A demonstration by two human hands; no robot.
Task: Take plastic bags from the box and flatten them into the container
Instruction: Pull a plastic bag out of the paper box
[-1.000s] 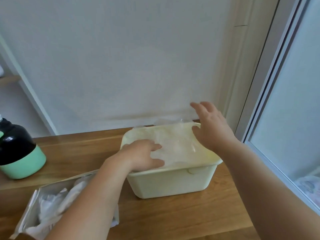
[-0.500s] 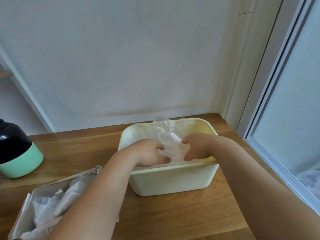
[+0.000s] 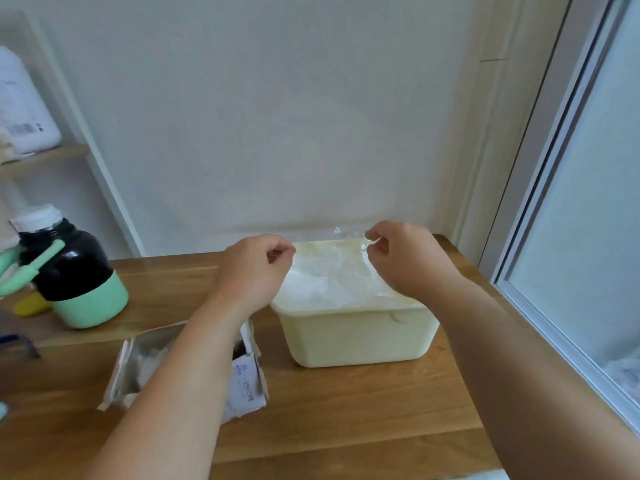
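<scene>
Two hands were over the counter: the left hand and the right hand, with one clear plastic bag pinched between them. One cream container stood near the back right corner, and one opened box lay beside it. One black-and-green bottle stood at the left edge. One white jug sat on the shelf. I couldn't count the bags piled in the container.

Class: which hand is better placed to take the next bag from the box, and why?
The left hand, probably: its forearm crosses the open box. The right hand is above the container, farther off. Both pinch the plastic bag.
</scene>
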